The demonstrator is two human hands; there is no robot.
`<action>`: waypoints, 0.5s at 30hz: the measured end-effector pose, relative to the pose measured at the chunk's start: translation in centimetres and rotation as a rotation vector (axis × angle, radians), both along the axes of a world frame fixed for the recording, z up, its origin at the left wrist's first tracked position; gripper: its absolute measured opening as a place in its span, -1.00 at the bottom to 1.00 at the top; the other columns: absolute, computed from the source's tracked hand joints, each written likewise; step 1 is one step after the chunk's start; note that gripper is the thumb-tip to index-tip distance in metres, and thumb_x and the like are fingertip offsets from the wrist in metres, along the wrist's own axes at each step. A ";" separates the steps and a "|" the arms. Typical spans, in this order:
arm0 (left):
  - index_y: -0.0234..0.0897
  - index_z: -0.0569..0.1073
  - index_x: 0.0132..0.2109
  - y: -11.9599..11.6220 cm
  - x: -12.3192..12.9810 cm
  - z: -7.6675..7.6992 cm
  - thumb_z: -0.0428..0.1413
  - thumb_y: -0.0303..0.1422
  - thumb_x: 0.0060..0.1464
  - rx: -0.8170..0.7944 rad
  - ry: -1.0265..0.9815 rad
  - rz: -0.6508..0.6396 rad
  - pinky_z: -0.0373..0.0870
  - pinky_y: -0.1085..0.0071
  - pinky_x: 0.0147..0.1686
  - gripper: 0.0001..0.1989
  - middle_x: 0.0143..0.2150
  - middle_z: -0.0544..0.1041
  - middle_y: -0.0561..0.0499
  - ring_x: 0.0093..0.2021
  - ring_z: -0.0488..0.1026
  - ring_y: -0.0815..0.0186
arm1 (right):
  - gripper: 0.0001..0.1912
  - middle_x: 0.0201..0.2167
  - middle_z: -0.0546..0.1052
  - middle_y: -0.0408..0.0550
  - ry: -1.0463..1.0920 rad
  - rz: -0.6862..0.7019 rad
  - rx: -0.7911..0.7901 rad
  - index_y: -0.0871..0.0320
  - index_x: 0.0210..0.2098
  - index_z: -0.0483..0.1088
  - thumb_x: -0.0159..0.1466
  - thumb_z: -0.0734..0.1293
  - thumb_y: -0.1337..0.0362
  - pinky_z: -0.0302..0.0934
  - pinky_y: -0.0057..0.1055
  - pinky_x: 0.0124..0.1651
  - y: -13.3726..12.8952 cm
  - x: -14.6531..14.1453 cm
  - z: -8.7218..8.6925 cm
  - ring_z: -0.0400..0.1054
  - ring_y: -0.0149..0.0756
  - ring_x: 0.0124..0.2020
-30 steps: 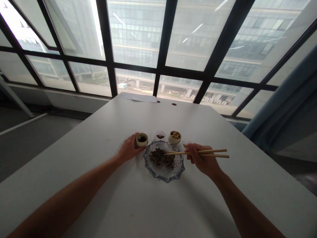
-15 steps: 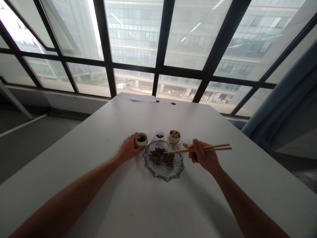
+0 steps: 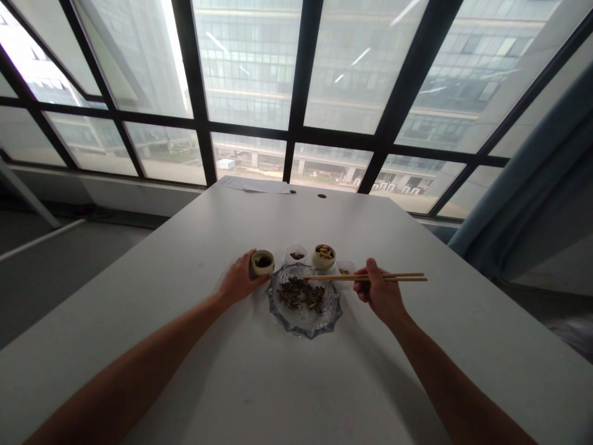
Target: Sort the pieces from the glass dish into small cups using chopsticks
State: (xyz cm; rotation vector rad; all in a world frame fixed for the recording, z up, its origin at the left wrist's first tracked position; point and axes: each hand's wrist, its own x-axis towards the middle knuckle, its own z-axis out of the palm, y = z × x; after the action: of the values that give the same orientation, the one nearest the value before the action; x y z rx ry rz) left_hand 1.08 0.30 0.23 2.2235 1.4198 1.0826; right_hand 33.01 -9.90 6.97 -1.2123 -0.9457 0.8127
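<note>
I log the left hand curled around a small cup, the right hand clasping chopsticks over the glass bowl.

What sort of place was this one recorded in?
Probably an office-type room, possibly on an upper floor: a plain white table stands by large black-framed windows, facing a multi-storey building.

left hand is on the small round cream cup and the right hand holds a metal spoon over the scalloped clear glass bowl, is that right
Not quite: the head view shows the right hand holding slim pale wooden chopsticks over the scalloped clear glass bowl, not a spoon. The left hand is on the small round cream cup.
</note>
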 end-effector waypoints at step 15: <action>-0.25 0.24 0.27 -0.1 0.1 0.3 0.24 -0.08 0.00 -0.021 0.004 0.011 0.32 0.03 0.20 -0.26 0.22 0.43 -0.22 0.20 0.40 -0.02 | -0.41 -0.66 0.47 -0.10 -0.393 -0.085 0.297 0.17 -0.45 0.43 0.30 0.26 -0.25 0.23 -0.48 -0.65 2.4 -3.9 0.9 0.32 -0.37 -0.70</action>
State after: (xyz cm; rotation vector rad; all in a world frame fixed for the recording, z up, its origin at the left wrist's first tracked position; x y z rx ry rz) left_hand 1.19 0.22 0.50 2.2069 1.4399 1.0620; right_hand 29.11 -7.53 7.86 -1.1605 -1.2737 0.3523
